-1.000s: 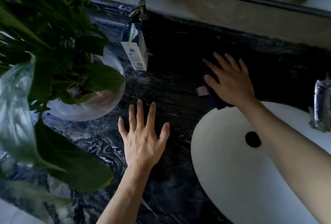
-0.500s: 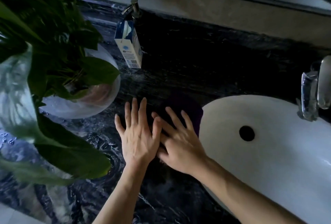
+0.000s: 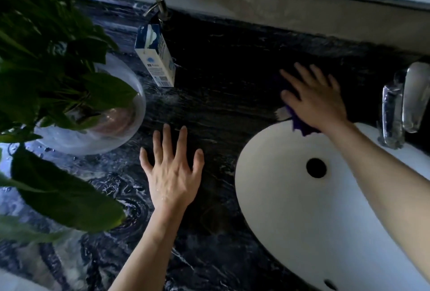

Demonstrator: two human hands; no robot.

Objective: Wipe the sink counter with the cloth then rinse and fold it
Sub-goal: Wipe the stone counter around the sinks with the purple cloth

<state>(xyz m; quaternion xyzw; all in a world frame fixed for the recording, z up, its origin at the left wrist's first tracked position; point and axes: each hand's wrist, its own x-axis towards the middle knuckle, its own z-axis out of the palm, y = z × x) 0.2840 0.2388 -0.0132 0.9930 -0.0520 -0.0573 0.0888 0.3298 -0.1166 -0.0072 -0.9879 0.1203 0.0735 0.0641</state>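
Note:
My right hand (image 3: 316, 100) lies flat, fingers spread, pressing a dark purple cloth (image 3: 300, 125) onto the black marbled counter (image 3: 221, 76) just behind the white sink's (image 3: 279, 197) far rim. Most of the cloth is hidden under the palm; a corner hangs over the rim. My left hand (image 3: 172, 172) rests flat and empty on the counter left of the sink, fingers apart.
A blue and white carton (image 3: 156, 58) stands at the back left beside a soap pump (image 3: 160, 8). A leafy plant in a glass bowl (image 3: 97, 128) crowds the left. A chrome tap (image 3: 400, 109) sits at the right, with a mirror and ledge along the back.
My right hand has swept the cloth from beside my left hand away to the back right, behind the sink. My left hand stays put on the counter.

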